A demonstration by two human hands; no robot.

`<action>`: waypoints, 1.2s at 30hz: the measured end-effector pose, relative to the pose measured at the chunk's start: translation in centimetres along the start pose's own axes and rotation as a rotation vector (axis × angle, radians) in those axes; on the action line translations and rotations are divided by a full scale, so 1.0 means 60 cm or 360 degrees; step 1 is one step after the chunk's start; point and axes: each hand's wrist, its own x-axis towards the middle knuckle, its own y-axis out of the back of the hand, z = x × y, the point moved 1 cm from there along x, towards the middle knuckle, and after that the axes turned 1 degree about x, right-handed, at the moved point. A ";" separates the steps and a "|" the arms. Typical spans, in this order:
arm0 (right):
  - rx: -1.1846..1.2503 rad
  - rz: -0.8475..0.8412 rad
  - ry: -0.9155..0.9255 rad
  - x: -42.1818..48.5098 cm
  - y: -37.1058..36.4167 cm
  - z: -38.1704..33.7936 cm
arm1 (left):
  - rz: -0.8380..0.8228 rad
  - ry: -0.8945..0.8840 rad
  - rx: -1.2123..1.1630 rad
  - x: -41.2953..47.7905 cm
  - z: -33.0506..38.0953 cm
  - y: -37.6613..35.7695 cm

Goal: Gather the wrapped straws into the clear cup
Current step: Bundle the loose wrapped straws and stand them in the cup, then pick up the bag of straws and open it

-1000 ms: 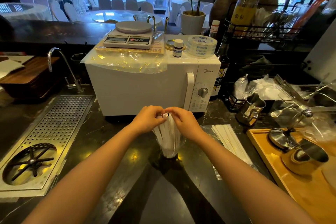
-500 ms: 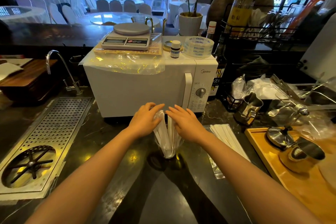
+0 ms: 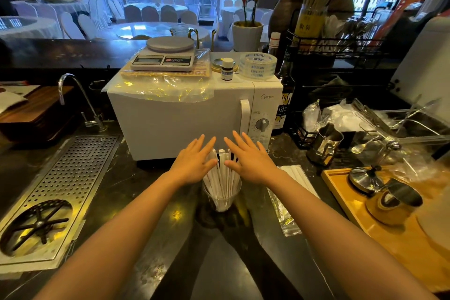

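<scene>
A clear cup (image 3: pixel 221 198) stands on the dark counter in front of the white microwave. A bunch of white wrapped straws (image 3: pixel 222 173) stands upright in it, their tops fanned out above the rim. My left hand (image 3: pixel 193 162) is flat and spread on the left of the straw tops, its thumb touching them. On the right of the straws my right hand (image 3: pixel 249 159) is spread the same way, thumb against the bunch. Neither hand grips anything. More wrapped straws (image 3: pixel 298 176) lie on a clear plastic bag to the right of the cup.
The white microwave (image 3: pixel 175 126) stands just behind the cup with a scale (image 3: pixel 165 56) and tape rolls on top. A perforated metal drain tray (image 3: pixel 48 192) lies at the left. At the right are a steel pitcher (image 3: pixel 325 145) and a wooden tray (image 3: pixel 401 234) with metal tools.
Both hands have let go of the straw tops they were pinching and opened flat, fingers spread, on either side of the bunch. The straws have fanned out in the cup.
</scene>
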 end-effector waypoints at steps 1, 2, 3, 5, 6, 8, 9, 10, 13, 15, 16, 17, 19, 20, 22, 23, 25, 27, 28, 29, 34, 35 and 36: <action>0.0017 0.0017 -0.0010 -0.002 0.003 0.001 | 0.0030 -0.0006 0.0005 -0.001 0.002 0.002; 0.0029 0.0032 -0.0018 -0.005 0.005 0.002 | 0.0065 -0.0017 0.0008 -0.002 0.004 0.003; 0.0037 0.0043 -0.0025 -0.007 0.006 0.003 | 0.0105 -0.0028 0.0008 -0.003 0.006 0.005; 0.0056 0.0051 -0.0029 -0.013 0.010 0.006 | 0.0195 -0.0048 0.0012 -0.005 0.012 0.009; 0.0074 0.0054 -0.0026 -0.017 0.012 0.007 | 0.0235 -0.0061 0.0020 -0.007 0.016 0.010; 0.0123 0.0073 -0.0020 -0.028 0.017 0.009 | 0.0287 -0.0096 0.0016 -0.011 0.026 0.013; 0.0140 0.0089 -0.0023 -0.034 0.020 0.010 | 0.0303 -0.0120 0.0004 -0.013 0.033 0.015; 0.0152 0.0105 -0.0032 -0.039 0.023 0.011 | 0.0317 -0.0147 -0.0005 -0.015 0.040 0.016; 0.0186 0.0140 -0.0079 -0.057 0.031 0.024 | 0.0348 -0.0242 -0.0014 -0.019 0.069 0.017; 0.0213 0.0150 -0.0118 -0.070 0.036 0.041 | 0.0346 -0.0315 -0.0043 -0.021 0.093 0.015; 0.0224 0.0153 -0.0143 -0.078 0.039 0.052 | 0.0344 -0.0350 -0.0068 -0.022 0.106 0.013; 0.0231 0.0155 -0.0171 -0.087 0.040 0.064 | 0.0340 -0.0382 -0.0100 -0.023 0.119 0.010; 0.0225 0.0150 -0.0238 -0.106 0.039 0.090 | 0.0330 -0.0441 -0.0182 -0.027 0.146 -0.001; 0.0207 0.0140 -0.0271 -0.116 0.036 0.103 | 0.0322 -0.0468 -0.0223 -0.029 0.159 -0.008; 0.0170 0.0108 -0.0331 -0.138 0.027 0.128 | 0.0289 -0.0522 -0.0258 -0.034 0.185 -0.028; 0.0169 0.0092 -0.0361 -0.149 0.022 0.140 | 0.0262 -0.0544 -0.0250 -0.035 0.196 -0.038; 0.0180 0.0064 -0.0416 -0.169 0.010 0.164 | 0.0194 -0.0570 -0.0224 -0.036 0.216 -0.062; 0.0181 0.0033 -0.0452 -0.187 -0.003 0.189 | 0.0117 -0.0582 -0.0191 -0.033 0.232 -0.087; 0.0179 0.0011 -0.0466 -0.194 -0.011 0.201 | 0.0077 -0.0584 -0.0174 -0.032 0.239 -0.100; 0.0177 -0.0015 -0.0480 -0.202 -0.020 0.212 | 0.0036 -0.0586 -0.0156 -0.030 0.245 -0.114; 0.0196 -0.0115 -0.0573 -0.237 -0.058 0.248 | -0.0160 -0.0597 0.0018 -0.027 0.268 -0.183; 0.0212 -0.0124 -0.0592 -0.243 -0.063 0.251 | -0.0196 -0.0597 0.0054 -0.026 0.270 -0.196; 0.0243 -0.0132 -0.0610 -0.248 -0.069 0.254 | -0.0223 -0.0595 0.0083 -0.025 0.272 -0.208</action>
